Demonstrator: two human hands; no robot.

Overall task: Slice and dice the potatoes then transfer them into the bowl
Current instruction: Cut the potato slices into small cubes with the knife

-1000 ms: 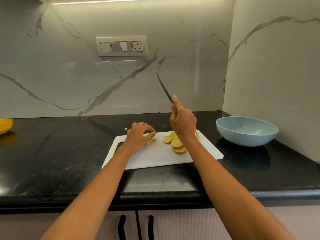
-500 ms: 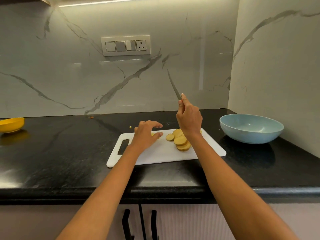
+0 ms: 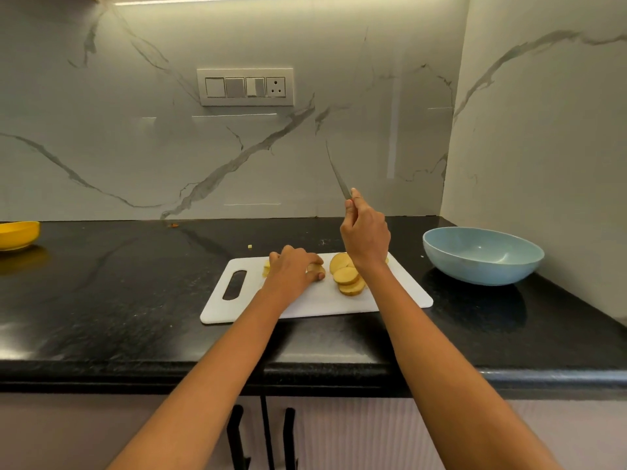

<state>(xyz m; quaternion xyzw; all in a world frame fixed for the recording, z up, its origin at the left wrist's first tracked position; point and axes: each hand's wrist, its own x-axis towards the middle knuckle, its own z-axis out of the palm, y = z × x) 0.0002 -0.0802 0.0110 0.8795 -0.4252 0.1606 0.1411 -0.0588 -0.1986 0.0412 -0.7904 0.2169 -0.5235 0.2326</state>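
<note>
- I'm looking at a home kitchen: black stone surface (image 3: 101,300) against a marble-veined backsplash (image 3: 135,147).
- Switch-and-socket panel (image 3: 245,86) on the wall, strip lighting above.
- Cabinet doors with black handles (image 3: 237,435) below; white cutting board (image 3: 305,300), blue bowl (image 3: 481,256).

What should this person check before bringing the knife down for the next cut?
1. Knife gripped firmly in right hand: ok, blade raised clear of the board.
2. Left hand steadying a potato slice: ok.
3. Left fingers tucked away from the blade's path: cannot tell.
4. Cutting board flat on the counter: ok.
5. Remaining slices within reach: ok, stacked beside the left hand.
6. Blue bowl ready: ok, empty and to the right.
</note>
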